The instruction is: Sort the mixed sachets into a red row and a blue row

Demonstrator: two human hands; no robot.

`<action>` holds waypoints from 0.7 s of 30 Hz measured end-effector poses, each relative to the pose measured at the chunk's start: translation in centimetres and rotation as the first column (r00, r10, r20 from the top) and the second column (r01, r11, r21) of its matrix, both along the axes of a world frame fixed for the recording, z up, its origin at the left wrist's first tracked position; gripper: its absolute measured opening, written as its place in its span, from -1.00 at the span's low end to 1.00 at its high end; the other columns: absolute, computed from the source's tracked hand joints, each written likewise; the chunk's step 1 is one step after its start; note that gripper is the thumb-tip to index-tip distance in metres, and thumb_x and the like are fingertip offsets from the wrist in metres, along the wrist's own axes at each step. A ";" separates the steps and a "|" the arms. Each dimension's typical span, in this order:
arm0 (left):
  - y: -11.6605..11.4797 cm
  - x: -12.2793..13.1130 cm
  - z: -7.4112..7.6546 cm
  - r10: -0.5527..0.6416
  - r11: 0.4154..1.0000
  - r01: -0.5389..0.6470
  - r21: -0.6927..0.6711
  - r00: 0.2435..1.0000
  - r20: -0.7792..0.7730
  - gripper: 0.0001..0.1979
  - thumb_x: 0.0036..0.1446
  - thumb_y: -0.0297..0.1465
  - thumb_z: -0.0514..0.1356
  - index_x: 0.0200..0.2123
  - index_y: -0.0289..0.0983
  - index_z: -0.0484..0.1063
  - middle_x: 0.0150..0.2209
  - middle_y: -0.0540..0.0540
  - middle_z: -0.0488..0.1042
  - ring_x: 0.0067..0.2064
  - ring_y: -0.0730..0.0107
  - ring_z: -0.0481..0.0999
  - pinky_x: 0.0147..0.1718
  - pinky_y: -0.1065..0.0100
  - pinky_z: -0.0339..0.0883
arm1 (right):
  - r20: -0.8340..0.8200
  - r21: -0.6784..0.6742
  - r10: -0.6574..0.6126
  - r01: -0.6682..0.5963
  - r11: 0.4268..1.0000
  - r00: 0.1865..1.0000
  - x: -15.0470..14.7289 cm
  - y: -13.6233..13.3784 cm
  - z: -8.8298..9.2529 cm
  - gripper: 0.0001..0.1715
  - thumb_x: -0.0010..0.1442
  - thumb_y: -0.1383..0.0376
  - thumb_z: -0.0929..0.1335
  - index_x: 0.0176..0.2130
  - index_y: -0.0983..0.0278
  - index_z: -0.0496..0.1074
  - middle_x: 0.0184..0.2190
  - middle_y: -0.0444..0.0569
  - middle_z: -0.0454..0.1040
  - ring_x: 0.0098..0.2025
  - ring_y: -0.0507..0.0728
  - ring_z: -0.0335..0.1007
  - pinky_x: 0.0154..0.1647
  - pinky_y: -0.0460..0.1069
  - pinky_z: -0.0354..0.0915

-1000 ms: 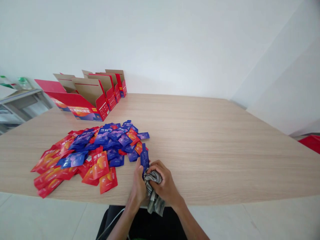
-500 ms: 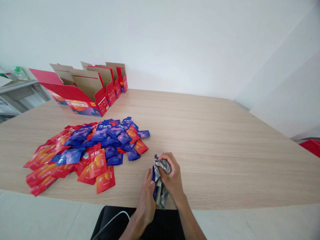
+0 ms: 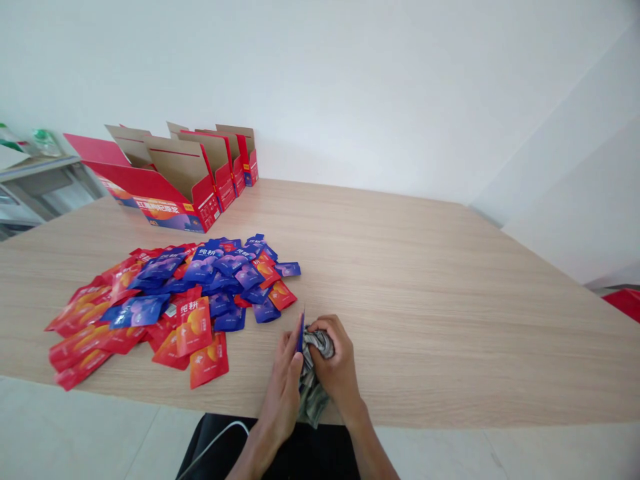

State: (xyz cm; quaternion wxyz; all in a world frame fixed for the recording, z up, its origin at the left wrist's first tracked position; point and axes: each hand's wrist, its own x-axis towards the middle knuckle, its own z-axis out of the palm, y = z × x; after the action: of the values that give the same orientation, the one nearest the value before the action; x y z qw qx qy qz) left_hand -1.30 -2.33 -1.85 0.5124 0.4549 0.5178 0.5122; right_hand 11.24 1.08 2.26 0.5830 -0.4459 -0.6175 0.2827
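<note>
Against a white wall (image 3: 360, 93), open red boxes (image 3: 163, 215) are standing in a row on the far left of a pale wood-grained table (image 3: 425, 300), their brown inner flaps sticking up and their printed sides showing. Beyond the table's left edge, a grey stand (image 3: 37, 168) is holding clear-and-green bottles (image 3: 47, 143), while past the right edge something red (image 3: 626, 302) is showing, too cut off to tell. Pale floor tiles (image 3: 137, 437) are spreading below, and a white cable (image 3: 220, 431) is curving near the table's front edge.
</note>
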 end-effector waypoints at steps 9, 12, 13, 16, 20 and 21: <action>1.6 -0.5 1.8 -0.040 0.961 0.234 -0.143 0.636 0.771 -0.27 -0.07 -0.27 0.63 0.18 -0.22 0.55 -0.33 0.08 0.43 -0.39 0.57 0.40 -0.39 0.54 0.32 | -0.094 -0.015 -0.165 0.164 0.986 0.982 1.9 0.6 1.8 -0.80 0.12 0.43 0.34 -0.23 0.19 0.46 -0.25 -0.09 0.44 -0.20 0.13 0.40 -0.18 -0.02 0.36; 1.7 -0.5 1.9 0.009 0.953 0.262 -0.151 0.475 0.880 -0.41 -0.03 -0.38 0.61 0.10 -0.21 0.59 -0.34 0.08 0.42 -0.35 0.57 0.44 -0.33 0.54 0.37 | -0.112 -0.027 -0.186 0.184 0.983 0.976 2.8 0.8 2.1 -0.80 0.12 0.44 0.34 -0.24 0.19 0.46 -0.25 -0.09 0.43 -0.22 0.12 0.39 -0.20 -0.03 0.35; 1.7 -0.5 2.0 0.042 0.948 0.262 -0.178 0.452 0.891 -0.44 -0.01 -0.39 0.60 0.08 -0.19 0.59 -0.32 0.06 0.46 -0.30 0.52 0.50 -0.26 0.49 0.43 | -0.115 -0.027 -0.188 0.186 0.982 0.975 3.1 0.9 2.2 -0.79 0.12 0.44 0.34 -0.24 0.19 0.46 -0.25 -0.09 0.43 -0.22 0.11 0.39 -0.20 -0.04 0.35; 1.8 -0.3 2.5 0.085 0.917 0.304 -0.259 0.485 0.870 -0.48 0.12 -0.30 0.51 0.14 -0.17 0.56 -0.13 -0.09 0.61 -0.08 0.22 0.65 -0.01 0.22 0.53 | -0.105 -0.003 -0.170 0.171 0.985 0.980 3.9 0.7 2.8 -0.77 0.11 0.46 0.33 -0.24 0.19 0.47 -0.24 -0.09 0.43 -0.21 0.11 0.40 -0.20 -0.04 0.35; 2.1 -0.1 2.6 0.084 0.919 0.231 -0.319 0.677 0.731 -0.41 0.22 -0.07 0.40 0.20 -0.29 0.54 0.05 -0.26 0.66 0.10 -0.07 0.65 0.16 0.01 0.47 | -0.020 0.068 -0.114 0.115 0.991 0.993 4.5 0.0 3.9 -0.72 0.09 0.49 0.34 -0.23 0.17 0.49 -0.21 -0.07 0.44 -0.18 0.13 0.43 -0.17 -0.02 0.37; 2.1 0.0 2.5 0.094 0.928 0.183 -0.324 0.726 0.681 -0.38 0.20 -0.02 0.40 0.17 -0.31 0.55 0.06 -0.28 0.66 0.12 -0.11 0.64 0.18 0.00 0.46 | 0.016 0.086 -0.094 0.093 0.992 0.995 4.6 -0.2 4.1 -0.71 0.10 0.49 0.35 -0.22 0.17 0.50 -0.20 -0.06 0.44 -0.17 0.14 0.44 -0.17 -0.01 0.38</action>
State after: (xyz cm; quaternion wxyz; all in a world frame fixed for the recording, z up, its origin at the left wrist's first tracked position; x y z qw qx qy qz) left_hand -1.33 -0.22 0.64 0.7554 0.1413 0.3670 0.5241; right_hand 15.79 0.90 6.38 0.6078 -0.4520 -0.6132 0.2241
